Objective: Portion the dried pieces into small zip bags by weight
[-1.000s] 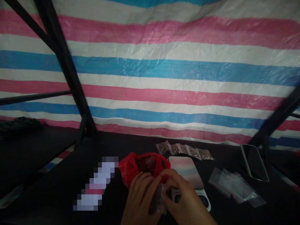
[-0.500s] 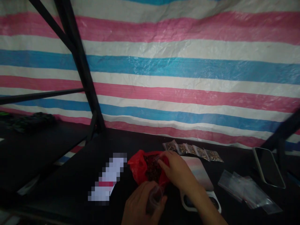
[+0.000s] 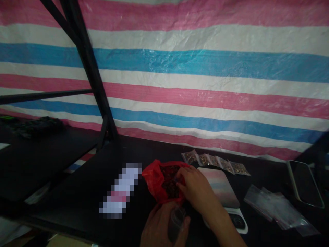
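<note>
My left hand (image 3: 158, 228) curls around a small clear plastic bag (image 3: 177, 219) at the bottom of the view, and the bag's mouth is rounded open toward the top. Just beyond it lies an open red plastic bag (image 3: 154, 181) holding dark brown dried bits (image 3: 171, 190). Over that bag's right side, my right hand (image 3: 194, 187) dips its closed fingertips into the bits. What the fingertips pinch is too small and dim to make out. Partly under my right forearm sits a white scale (image 3: 243, 224) with a shiny flat plate (image 3: 221, 187).
Several filled zip bags (image 3: 205, 160) lie in a row behind the scale. Flat clear bags (image 3: 280, 209) are at the right, beside a phone (image 3: 304, 183). A blurred-out white and red item (image 3: 120, 190) lies left. A black frame post (image 3: 89, 68) stands before the striped sheet (image 3: 205, 82).
The view has tilted down slightly. My right hand stays at the red bag, its fingertips shifted a little among the bits. My left hand still holds the clear bag.
</note>
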Available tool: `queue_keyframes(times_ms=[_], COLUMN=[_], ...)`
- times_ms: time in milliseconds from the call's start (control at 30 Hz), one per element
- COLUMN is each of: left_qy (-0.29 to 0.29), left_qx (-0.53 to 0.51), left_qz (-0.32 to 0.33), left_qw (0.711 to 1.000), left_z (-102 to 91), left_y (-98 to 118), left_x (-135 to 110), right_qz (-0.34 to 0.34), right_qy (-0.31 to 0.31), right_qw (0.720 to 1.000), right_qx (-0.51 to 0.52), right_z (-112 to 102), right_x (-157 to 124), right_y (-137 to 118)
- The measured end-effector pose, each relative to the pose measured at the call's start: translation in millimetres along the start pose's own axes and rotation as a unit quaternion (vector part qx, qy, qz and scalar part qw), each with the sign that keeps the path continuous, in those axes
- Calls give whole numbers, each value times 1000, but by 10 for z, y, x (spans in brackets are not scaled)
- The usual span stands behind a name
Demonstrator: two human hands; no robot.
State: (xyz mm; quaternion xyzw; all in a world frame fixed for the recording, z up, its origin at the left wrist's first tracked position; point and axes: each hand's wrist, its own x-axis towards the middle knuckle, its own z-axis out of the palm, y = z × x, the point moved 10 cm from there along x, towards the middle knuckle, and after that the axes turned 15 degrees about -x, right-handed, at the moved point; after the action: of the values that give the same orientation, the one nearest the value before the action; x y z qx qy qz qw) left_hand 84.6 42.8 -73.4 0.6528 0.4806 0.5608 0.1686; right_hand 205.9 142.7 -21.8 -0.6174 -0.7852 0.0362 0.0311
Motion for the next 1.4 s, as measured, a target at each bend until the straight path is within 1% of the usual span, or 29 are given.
queue_keyframes(times_ms=[67,100,200,267,333,433,467,533,600,667,700,733,767,833,867,900,933,1000,1033,1100,1167,1267,1333,1400], left_qy=[-20,-29,-48,-62,-75,-68,-60,-45,-16,38,64,81,88,77,67,55,42,25,26,45,65,71,70,71], left_qx=[-37,-61,-148,-203,-241,-250,-245,-234,-215,-175,-147,-117,-87,-32,-10,5,14,16,8,-25,-78,-159,-203,-245], left_qz=[-52,-89,-204,-238,-233,-212,-205,-180,-143,-97,-70,-38,-2,49,55,48,30,-19,-44,-99,-159,-241,-273,-285], left_qw=[998,994,966,948,939,942,946,954,966,979,985,989,992,995,996,997,999,999,999,994,982,955,938,924], left_z=[22,40,104,144,165,129,106,57,-35,-191,-269,-324,-355,-336,-307,-268,-231,-182,-182,-224,-257,-215,-167,-132], left_y=[-40,-76,-171,-160,-107,-75,-77,-63,-31,11,44,90,143,210,203,169,119,8,-37,-117,-194,-296,-340,-365], left_x=[59,86,147,202,271,331,335,337,340,343,343,341,337,316,303,291,281,275,284,324,371,408,413,421], right_qz=[14,16,2,-5,-14,-41,-47,-48,-36,-22,-16,-12,-12,-8,-5,-2,1,7,9,15,23,42,49,44], right_qy=[-4,-8,-15,-16,-18,-21,-26,-42,-57,-61,-57,-47,-32,2,16,24,25,18,15,4,-10,-18,-7,5], right_qw=[1000,1000,998,996,993,982,972,946,919,907,908,914,927,963,978,989,995,1000,1000,999,999,999,999,998], right_qx=[-13,-3,55,87,112,185,227,319,388,416,415,402,374,271,207,146,94,23,0,-31,-39,-29,-2,42], right_z=[29,50,90,102,118,161,186,241,277,266,240,199,147,40,-3,-33,-47,-53,-53,-40,-6,54,83,118], right_x=[15,19,5,-20,-39,-38,-28,-5,11,5,-6,-21,-39,-78,-94,-105,-111,-106,-99,-84,-72,-52,-33,-12], right_y=[-9,-16,-42,-35,-24,-28,-22,12,70,141,178,212,237,259,247,219,178,83,36,-35,-70,-63,-58,-70])
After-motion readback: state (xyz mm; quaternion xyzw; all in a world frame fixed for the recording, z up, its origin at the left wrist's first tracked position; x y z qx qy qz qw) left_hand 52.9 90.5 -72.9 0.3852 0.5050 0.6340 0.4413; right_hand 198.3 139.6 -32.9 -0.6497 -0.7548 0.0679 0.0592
